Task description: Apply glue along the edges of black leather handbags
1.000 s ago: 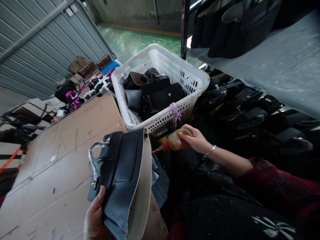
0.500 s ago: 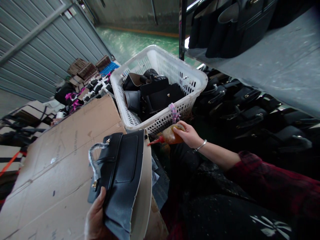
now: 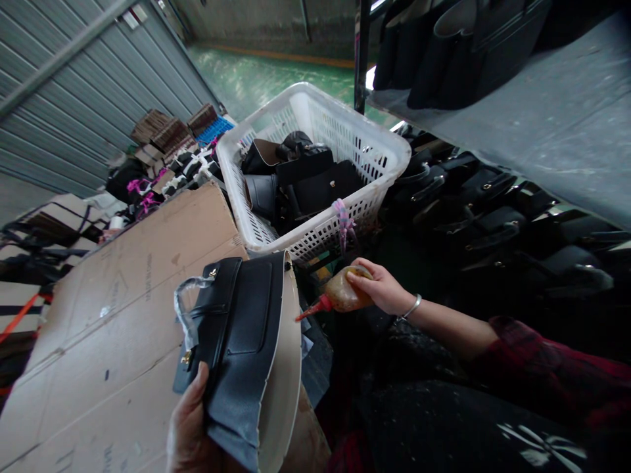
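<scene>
A black handbag (image 3: 244,341) lies tilted over the cardboard's edge, its pale inner side and open rim facing right. Clear plastic wraps its handle (image 3: 185,309), with gold fittings at both ends. My left hand (image 3: 192,420) grips the bag's lower end, thumb on top and fingers hidden beneath. In my right hand (image 3: 382,286) is a squeeze bottle (image 3: 345,290) of amber liquid with a red pointed nozzle. The nozzle's tip is at the bag's pale rim; whether it touches, I cannot tell.
Flattened cardboard (image 3: 123,315) covers the work surface. Beyond it stands a white plastic basket (image 3: 315,226) holding several black bags. On the right, a grey shelf (image 3: 542,125) carries more bags, with rows of black bags (image 3: 493,217) beneath. Stacked pieces (image 3: 162,131) lie at the back left.
My right hand and the bottle have moved down and slightly right, so the nozzle has shifted along the bag's rim toward me. The left hand still grips the bag.
</scene>
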Demonstrator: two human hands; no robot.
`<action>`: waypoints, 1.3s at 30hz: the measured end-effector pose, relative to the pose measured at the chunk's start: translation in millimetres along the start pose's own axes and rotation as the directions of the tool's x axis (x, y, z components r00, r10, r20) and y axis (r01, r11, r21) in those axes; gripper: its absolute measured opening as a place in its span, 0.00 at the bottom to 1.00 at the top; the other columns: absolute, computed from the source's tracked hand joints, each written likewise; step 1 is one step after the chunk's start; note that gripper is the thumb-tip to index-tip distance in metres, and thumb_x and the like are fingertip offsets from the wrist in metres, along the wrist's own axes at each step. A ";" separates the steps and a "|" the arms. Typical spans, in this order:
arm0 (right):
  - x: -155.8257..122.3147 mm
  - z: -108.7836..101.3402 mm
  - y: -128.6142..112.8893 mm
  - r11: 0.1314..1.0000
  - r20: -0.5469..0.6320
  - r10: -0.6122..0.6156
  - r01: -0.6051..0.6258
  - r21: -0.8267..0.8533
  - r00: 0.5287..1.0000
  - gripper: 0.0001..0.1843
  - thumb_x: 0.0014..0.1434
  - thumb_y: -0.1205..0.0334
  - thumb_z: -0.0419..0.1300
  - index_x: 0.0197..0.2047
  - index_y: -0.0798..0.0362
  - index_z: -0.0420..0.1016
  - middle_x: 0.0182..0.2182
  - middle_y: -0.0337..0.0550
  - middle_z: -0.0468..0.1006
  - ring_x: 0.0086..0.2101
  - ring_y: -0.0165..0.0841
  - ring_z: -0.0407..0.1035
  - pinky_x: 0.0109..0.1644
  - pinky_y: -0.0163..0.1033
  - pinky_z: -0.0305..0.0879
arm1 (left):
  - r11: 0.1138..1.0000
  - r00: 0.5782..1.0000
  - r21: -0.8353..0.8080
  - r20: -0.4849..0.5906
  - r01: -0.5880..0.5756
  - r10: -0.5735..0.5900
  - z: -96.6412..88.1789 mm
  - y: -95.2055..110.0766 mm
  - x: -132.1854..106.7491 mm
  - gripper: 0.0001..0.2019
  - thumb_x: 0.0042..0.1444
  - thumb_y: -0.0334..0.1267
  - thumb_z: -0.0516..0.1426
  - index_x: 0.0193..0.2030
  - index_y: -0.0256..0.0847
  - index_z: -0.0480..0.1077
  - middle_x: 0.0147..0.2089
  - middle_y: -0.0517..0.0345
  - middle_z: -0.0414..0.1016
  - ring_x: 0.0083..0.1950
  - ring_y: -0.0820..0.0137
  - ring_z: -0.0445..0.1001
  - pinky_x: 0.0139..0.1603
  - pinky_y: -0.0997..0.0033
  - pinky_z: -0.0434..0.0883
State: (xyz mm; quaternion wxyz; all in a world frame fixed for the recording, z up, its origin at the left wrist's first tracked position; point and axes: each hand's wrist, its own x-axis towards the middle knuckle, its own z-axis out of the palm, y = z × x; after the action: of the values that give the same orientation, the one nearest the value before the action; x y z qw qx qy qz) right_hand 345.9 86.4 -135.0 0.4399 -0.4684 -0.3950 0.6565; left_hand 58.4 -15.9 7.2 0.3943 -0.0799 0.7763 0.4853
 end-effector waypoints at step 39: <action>-32.8 -9.6 -9.2 0.956 0.040 -0.141 0.147 -0.254 0.989 0.13 0.51 0.50 0.61 0.27 0.51 0.66 0.22 0.36 0.64 0.26 0.30 0.59 0.29 0.36 0.58 | 1.000 0.990 0.018 0.139 0.022 -0.024 -4.6 -6.8 9.8 0.13 0.56 0.32 0.55 0.45 0.27 0.75 0.27 0.46 0.79 0.26 0.59 0.78 0.34 0.63 0.78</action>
State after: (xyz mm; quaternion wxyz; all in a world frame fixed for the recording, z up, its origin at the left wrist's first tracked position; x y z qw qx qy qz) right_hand 362.7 59.2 -120.0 0.4182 -0.4843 -0.5141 0.5712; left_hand 52.7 -20.7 -3.3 0.4536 -0.0517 0.7499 0.4788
